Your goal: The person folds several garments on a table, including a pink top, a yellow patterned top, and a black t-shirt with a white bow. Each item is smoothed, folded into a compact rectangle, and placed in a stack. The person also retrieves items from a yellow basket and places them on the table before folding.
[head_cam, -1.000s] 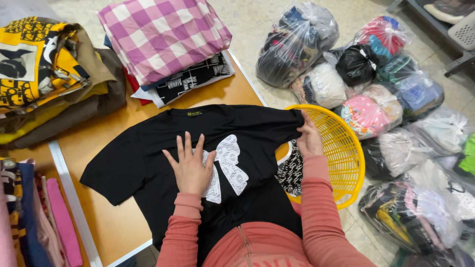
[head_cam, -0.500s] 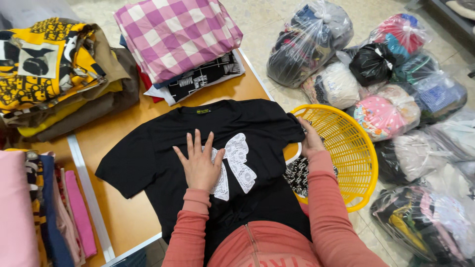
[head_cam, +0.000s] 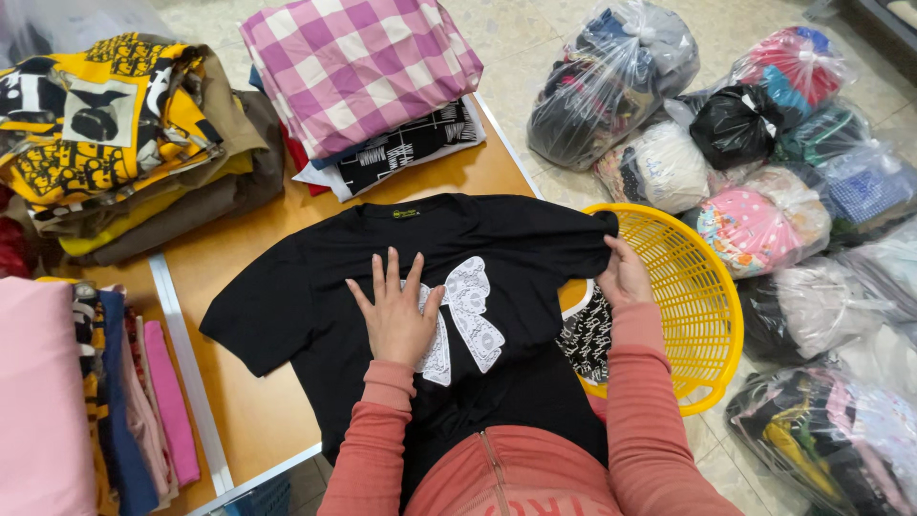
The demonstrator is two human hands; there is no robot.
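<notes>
Black T-shirt [head_cam: 478, 287] spread face-up on wooden desk [head_cam: 239, 411], white lace bow at chest.

Left hand [head_cam: 399, 315] flat, fingers splayed, pressing on bow; right hand [head_cam: 623, 277] pinched on right sleeve beside yellow basket [head_cam: 702, 315]. Advised: hold centre pinned, draw sleeve taut, smooth creases outward; keep fabric off desk edge.

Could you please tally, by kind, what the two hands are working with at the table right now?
Black T-shirt with white bow: 1
Yellow basket: 1
Left hand, flat on shirt: 1
Right hand, gripping sleeve: 1
Total: 4
</notes>
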